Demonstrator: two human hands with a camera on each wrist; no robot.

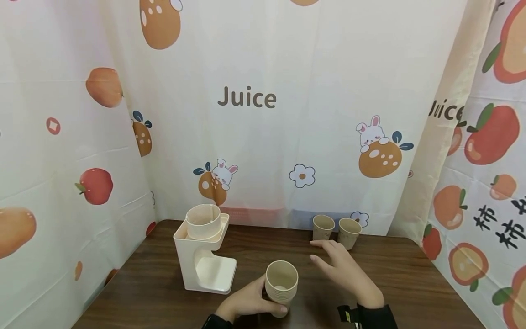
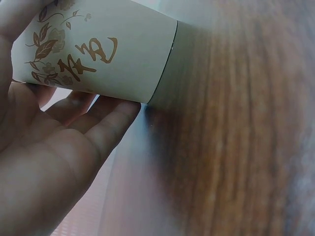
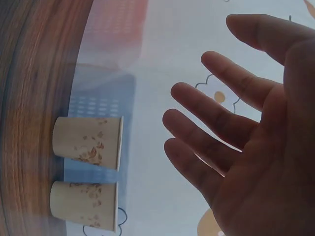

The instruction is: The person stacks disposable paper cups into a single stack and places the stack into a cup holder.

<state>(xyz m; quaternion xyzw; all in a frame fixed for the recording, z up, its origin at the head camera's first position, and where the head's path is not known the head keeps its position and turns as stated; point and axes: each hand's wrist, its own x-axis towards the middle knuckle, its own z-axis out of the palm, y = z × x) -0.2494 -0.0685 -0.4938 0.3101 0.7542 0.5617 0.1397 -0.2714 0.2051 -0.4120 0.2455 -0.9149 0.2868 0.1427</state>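
A stack of beige paper cups [image 1: 281, 279] is gripped by my left hand [image 1: 250, 299], fingers and thumb wrapped round its lower part. In the left wrist view the bottom cup [image 2: 113, 54] shows brown flowers and lettering, its base close over the wooden table. My right hand [image 1: 343, 269] hovers over the table to the right of the stack, holding nothing. Its fingers [image 3: 211, 115] are spread and nearly straight in the right wrist view. Two single paper cups [image 1: 323, 227] [image 3: 88, 142] stand upright side by side at the back, just beyond the right hand.
A white cup-holder-like stand [image 1: 186, 260] with a round open container [image 1: 203, 221] on top and a flat base plate stands at the left. The brown table [image 1: 394, 283] ends at a fruit-printed curtain [image 1: 263, 151] behind, with more curtain on both sides.
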